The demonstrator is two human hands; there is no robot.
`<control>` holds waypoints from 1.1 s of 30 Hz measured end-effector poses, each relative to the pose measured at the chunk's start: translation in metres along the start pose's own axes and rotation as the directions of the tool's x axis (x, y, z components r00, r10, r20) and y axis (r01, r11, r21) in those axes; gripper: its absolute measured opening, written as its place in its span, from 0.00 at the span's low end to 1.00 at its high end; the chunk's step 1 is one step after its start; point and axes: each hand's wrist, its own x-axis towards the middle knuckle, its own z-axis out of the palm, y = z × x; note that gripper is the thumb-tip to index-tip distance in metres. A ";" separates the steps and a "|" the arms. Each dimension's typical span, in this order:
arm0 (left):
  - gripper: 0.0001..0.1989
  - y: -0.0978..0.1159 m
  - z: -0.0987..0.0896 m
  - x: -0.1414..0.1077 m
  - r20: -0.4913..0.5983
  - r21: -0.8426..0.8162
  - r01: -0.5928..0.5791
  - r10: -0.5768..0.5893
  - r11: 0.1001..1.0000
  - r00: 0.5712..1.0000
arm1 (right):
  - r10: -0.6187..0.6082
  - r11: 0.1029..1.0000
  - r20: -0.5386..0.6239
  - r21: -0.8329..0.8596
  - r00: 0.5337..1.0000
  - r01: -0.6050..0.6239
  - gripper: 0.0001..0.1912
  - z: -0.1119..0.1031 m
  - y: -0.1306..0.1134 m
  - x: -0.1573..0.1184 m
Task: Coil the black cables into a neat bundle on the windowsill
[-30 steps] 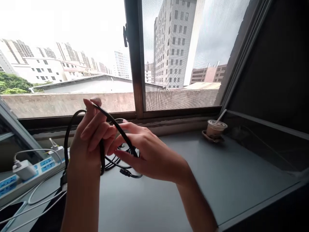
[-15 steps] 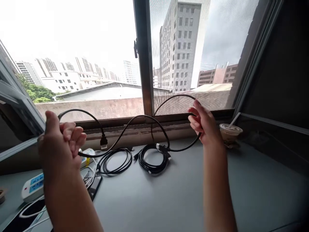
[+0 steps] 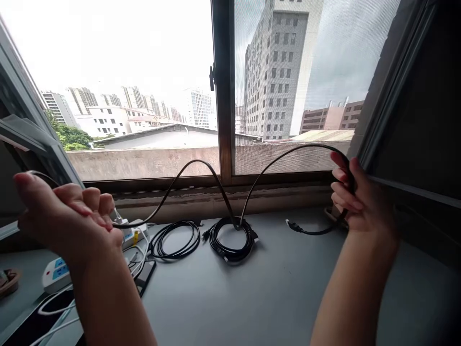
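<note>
A black cable (image 3: 197, 161) stretches in loose curves between my two raised hands. At the left, my left hand (image 3: 72, 216) has its fingers curled round one part of it. My right hand (image 3: 351, 192) grips the other part, and from its underside hangs a short end with a black plug (image 3: 294, 226). Between the hands the cable dips to a coiled black cable (image 3: 230, 254) on the desk. Whether it touches that coil I cannot tell. Left of it lies a second, looser coil of black cable (image 3: 175, 256).
White power strips (image 3: 55, 276) with white cords stand at the left of the grey desk (image 3: 230, 307), beside a dark flat object (image 3: 146, 278). A small brown round item (image 3: 9, 282) lies at the far left. Windows with a dark frame (image 3: 225, 96) rise behind.
My hands have moved farther apart, the left one leftward and the right one rightward. The cable between them is drawn wider, and its plug end now hangs by my right hand.
</note>
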 end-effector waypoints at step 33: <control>0.28 0.024 0.029 -0.046 0.678 0.232 0.399 -0.442 0.887 0.587 | 0.217 0.958 0.575 -0.279 0.789 -0.060 0.29 0.094 0.026 -0.039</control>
